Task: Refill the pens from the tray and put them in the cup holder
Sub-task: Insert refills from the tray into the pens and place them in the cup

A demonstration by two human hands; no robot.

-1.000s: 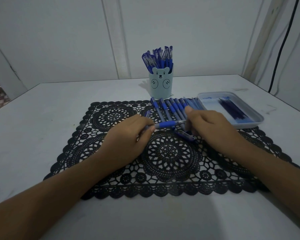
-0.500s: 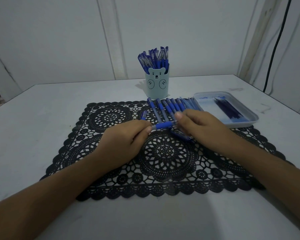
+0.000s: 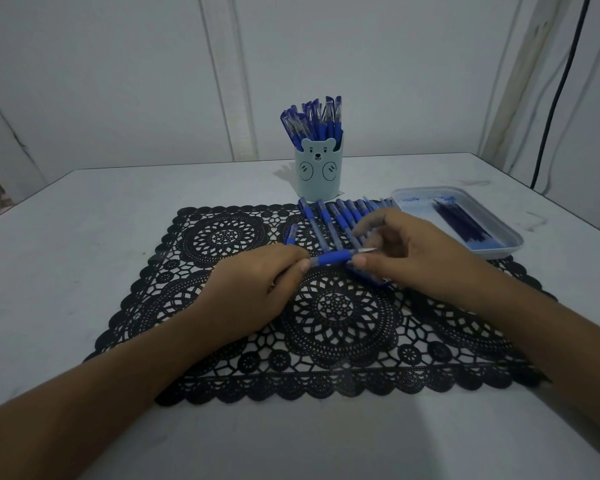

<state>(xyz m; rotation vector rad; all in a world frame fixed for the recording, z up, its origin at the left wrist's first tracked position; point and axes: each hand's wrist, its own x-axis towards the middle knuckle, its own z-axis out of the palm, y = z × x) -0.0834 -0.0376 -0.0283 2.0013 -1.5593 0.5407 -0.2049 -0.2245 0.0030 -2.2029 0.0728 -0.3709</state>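
Over the middle of the black lace mat point(image 3: 326, 327), both hands work one pen point(image 3: 329, 258). The left hand point(image 3: 257, 285) has its fingers curled round the barrel, and the right hand point(image 3: 406, 254) pinches the tip end. The tip section is probably being twisted, on or off I cannot tell. Next comes a steady twist along the pen's axis. More pens point(image 3: 340, 216) line the mat's far edge. The tray point(image 3: 499, 252) sits off its far right corner, and the cup holder point(image 3: 317, 174) stands beyond.

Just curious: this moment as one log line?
left hand grips blue plastic pen | right hand pinches its tip | bear-faced pale-blue cup holder holds pens
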